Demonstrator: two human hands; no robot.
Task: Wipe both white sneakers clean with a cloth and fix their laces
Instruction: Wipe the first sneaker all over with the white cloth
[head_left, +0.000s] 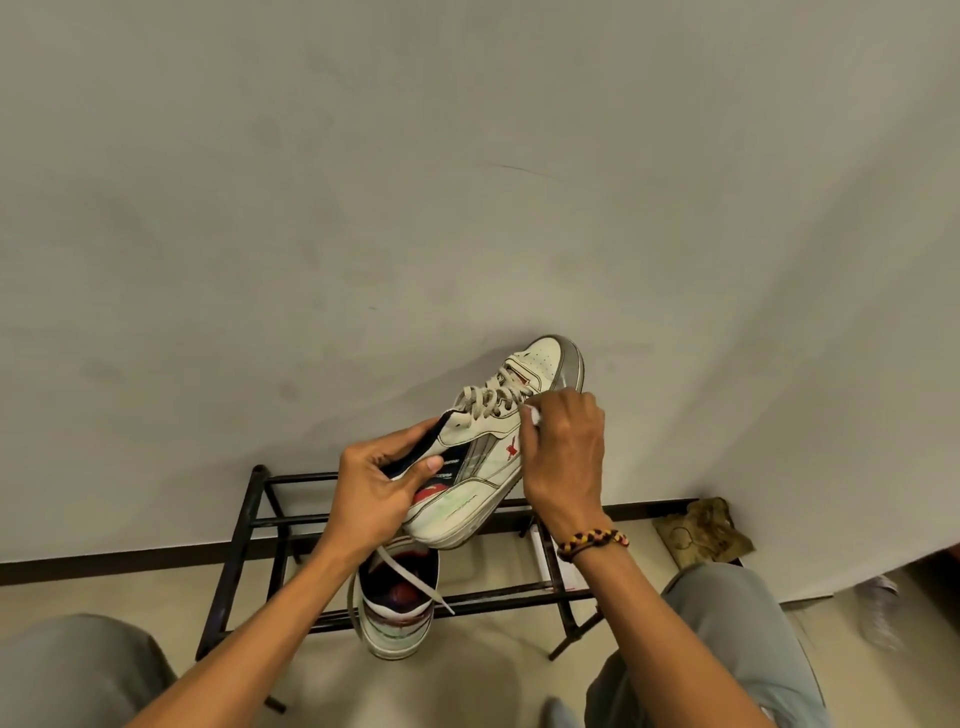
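I hold a white sneaker (483, 457) with a red X mark up in the air, toe pointing away toward the wall. My left hand (379, 488) grips its dark heel collar. My right hand (563, 457) is closed on a small white cloth (534, 415) pressed against the sneaker's side just below the laces (493, 397). The second white sneaker (397, 613) rests on the black shoe rack (260, 519) below, heel toward me, with a loose lace (415, 582) trailing across its opening.
The metal rack stands against a plain grey wall (467, 182) with a dark baseboard. A crumpled brown rag (704, 530) lies on the floor at the right end of the rack. My knees in grey trousers (737, 623) flank the rack.
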